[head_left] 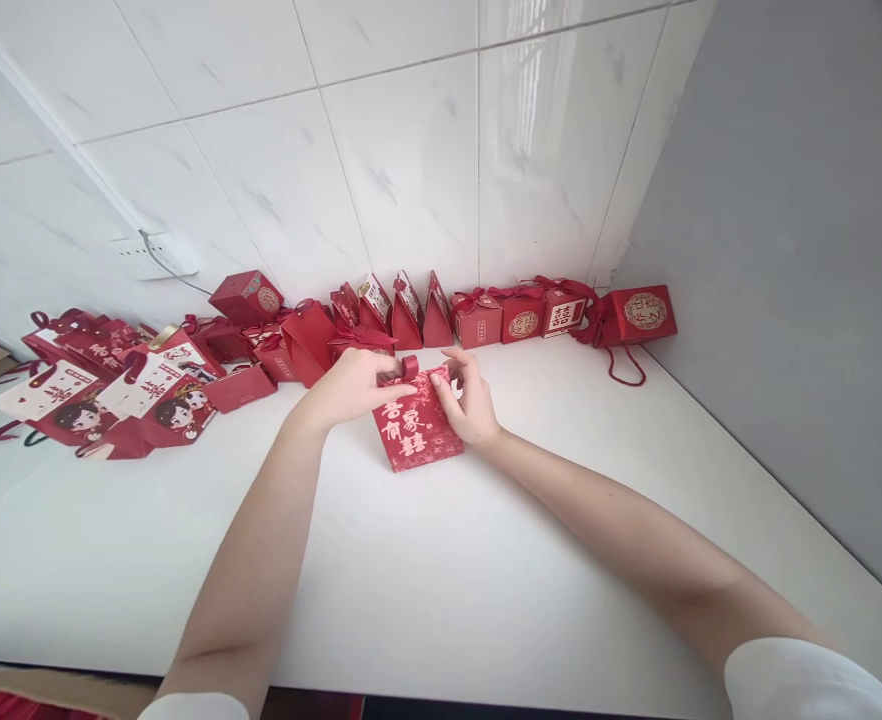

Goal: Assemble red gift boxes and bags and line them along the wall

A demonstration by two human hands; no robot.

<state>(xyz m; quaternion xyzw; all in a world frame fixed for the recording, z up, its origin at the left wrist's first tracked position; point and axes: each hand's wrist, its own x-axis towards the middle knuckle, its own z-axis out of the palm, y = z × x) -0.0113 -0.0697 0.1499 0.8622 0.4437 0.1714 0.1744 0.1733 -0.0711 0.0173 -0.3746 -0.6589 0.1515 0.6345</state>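
Observation:
A red gift box (422,430) with white Chinese characters on its front stands on the white table in front of me. My left hand (366,385) grips its upper left edge, thumb across the front. A loop of dark red ribbon (410,367) rises from the box top beside those fingers. At the upper right edge, my right hand (471,400) pinches the box between thumb and fingers. The back of the box and some fingertips behind it are hidden.
Along the tiled wall runs a row of small red boxes (523,315), several tied with ribbon. At left lies a pile of red and white gift boxes (133,390). A corded red box (640,315) sits by the grey panel (786,250). The white table (501,590) spans the foreground.

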